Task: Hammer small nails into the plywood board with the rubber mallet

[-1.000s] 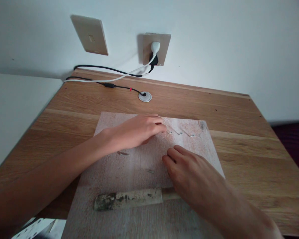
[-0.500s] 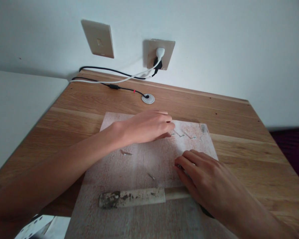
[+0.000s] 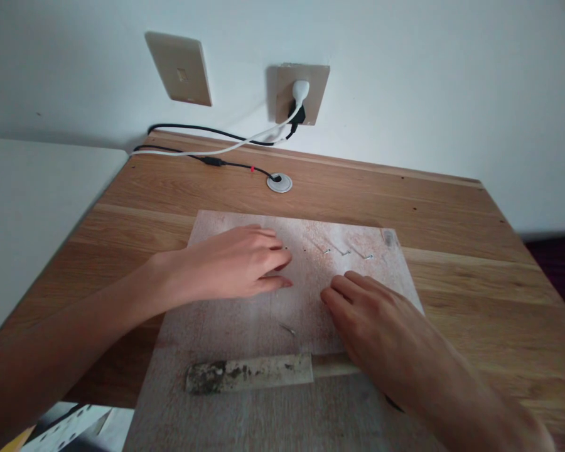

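A flat white panel point(image 3: 47, 201) fills the left edge of the frame. To its right spreads the bench point(image 3: 480, 301) of brown wooden planks, and above it, at the upper left, a beige rectangular wall plate point(image 3: 181, 72) sits on the pale wall. The bare left hand point(image 3: 235, 263) is palm down left of centre, over a large whitish board with reddish grain point(image 3: 226, 333). Its thumb and forefinger are moderately parted, with nothing seen gripped between them, and a small shiny bit of something shows just below the thumb.

At lower centre a slim handle in a stained white sleeve point(image 3: 263, 371) lies across the board, its bare wooden part running under the right hand. Above the sleeve a loose thin silver nail point(image 3: 288, 329) lies on the board. Farther up and right, three short silver nails point(image 3: 346, 253) stand in a row near the board's far edge.

Right of centre, the bare right hand point(image 3: 367, 314) is curled over the board, below the standing nails. Its fingers are tucked inward; I cannot tell whether they hold anything.
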`<action>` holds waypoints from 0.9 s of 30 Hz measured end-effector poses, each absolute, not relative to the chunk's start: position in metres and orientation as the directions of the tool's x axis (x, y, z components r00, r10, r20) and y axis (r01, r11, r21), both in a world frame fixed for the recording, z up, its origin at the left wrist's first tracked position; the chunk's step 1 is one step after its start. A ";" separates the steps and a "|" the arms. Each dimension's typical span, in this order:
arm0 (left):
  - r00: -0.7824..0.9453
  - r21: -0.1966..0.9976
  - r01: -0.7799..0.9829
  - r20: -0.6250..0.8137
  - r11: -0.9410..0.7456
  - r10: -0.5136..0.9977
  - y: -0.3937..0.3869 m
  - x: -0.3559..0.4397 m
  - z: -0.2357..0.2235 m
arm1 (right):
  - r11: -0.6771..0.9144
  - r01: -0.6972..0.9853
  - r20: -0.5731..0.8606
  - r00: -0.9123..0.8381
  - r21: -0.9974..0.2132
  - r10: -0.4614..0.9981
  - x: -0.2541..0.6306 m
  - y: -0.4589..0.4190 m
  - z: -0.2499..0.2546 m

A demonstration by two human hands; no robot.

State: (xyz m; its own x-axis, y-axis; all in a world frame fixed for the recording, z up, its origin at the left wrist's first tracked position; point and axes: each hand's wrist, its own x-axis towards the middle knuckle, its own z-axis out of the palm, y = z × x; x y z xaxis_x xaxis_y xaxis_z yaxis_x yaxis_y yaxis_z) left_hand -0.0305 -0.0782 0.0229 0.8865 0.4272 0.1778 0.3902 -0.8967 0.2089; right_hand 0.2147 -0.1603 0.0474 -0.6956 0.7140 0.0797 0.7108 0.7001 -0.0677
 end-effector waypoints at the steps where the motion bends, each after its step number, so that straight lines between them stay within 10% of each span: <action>1: 0.871 0.219 0.418 0.180 -0.882 0.458 -0.077 -0.032 0.023 | 0.701 0.710 0.088 -0.696 -0.064 0.713 0.214 -0.161 0.047; 15: 0.901 0.459 0.238 0.225 -0.856 0.371 -0.034 0.033 0.022 | 0.672 0.741 0.129 -0.665 -0.016 0.736 0.205 -0.166 0.045; 27: 0.939 0.204 0.243 0.196 -0.949 0.282 -0.035 0.043 0.027 | 0.641 0.764 0.124 -0.630 -0.079 0.767 0.225 -0.169 0.046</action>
